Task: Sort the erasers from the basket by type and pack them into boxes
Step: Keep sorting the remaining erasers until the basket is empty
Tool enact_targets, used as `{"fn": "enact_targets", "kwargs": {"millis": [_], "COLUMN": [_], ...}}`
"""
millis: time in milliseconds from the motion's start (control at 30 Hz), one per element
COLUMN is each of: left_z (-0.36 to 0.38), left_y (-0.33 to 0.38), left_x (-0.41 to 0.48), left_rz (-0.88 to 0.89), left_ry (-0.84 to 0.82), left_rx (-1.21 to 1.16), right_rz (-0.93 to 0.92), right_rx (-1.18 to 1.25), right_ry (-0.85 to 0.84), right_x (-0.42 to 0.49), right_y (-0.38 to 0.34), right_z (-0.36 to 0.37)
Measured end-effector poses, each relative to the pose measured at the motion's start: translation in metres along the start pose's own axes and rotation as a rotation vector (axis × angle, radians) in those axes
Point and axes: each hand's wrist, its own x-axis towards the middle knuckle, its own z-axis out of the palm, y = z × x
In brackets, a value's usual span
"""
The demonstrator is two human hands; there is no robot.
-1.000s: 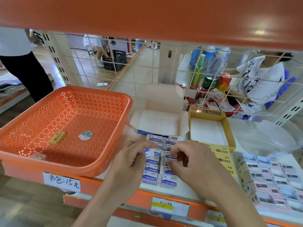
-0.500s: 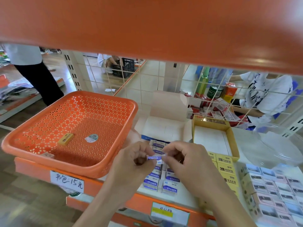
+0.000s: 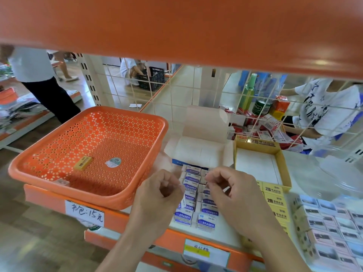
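**Both hands curled over the ERASER rows, right of the basket**

Landmark: orange perforated basket (image 3: 78,192), on the shelf edge.

- Inside the basket: one yellow 2B eraser (image 3: 82,162) flat on the floor, a round sticker (image 3: 113,162) just beside it, and a small pale eraser (image 3: 61,181) against the basket's near wall.
- Just right of the basket: blue-and-white ERASER blocks (image 3: 206,222) laid in two rows on the shelf.
- Right of the basket, at the far end of those rows: open white box (image 3: 196,154), lid flap standing up, inside bare.
- Further right of the basket: yellow 2B box (image 3: 257,142), open, white floor showing; a run of yellow 2B erasers (image 3: 275,201) in front of it.
- Furthest right of the basket: packs of pink and blue wrapped erasers (image 3: 334,222).
- Left hand (image 3: 157,195): above the rows, nearest the basket, fingers curled in toward the palm, thumb against the forefinger. A pale sliver shows at the fingertips; cannot tell whether it is gripped.
- Right hand (image 3: 235,193): facing the left, apart from it, fingers curled. A small white bit shows between them; too blurred to name.
- Below the basket: handwritten price label (image 3: 84,213) on the shelf front.
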Motion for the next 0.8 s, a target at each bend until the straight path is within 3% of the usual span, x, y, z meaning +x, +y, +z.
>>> {"fn": "enact_targets", "kwargs": {"millis": [200,467,800], "left_z": [0.01,0.007,0.01], "left_y": [-0.01,-0.021,-0.022], "left_x": [0.002,-0.002,0.002], "left_rz": [-0.128,0.056,0.193], "left_ry": [0.109,0.098,0.08], "left_rx": [-0.112,0.184,0.315], "right_rz": [0.012,0.025,0.043], "right_rx": [-0.05,-0.221,-0.315], "right_ry": [0.01,-0.122,-0.197], "right_x": [-0.005,-0.009,-0.007], "right_y": [0.004,0.006,0.007], "right_z": [-0.002,-0.009,-0.003]}}
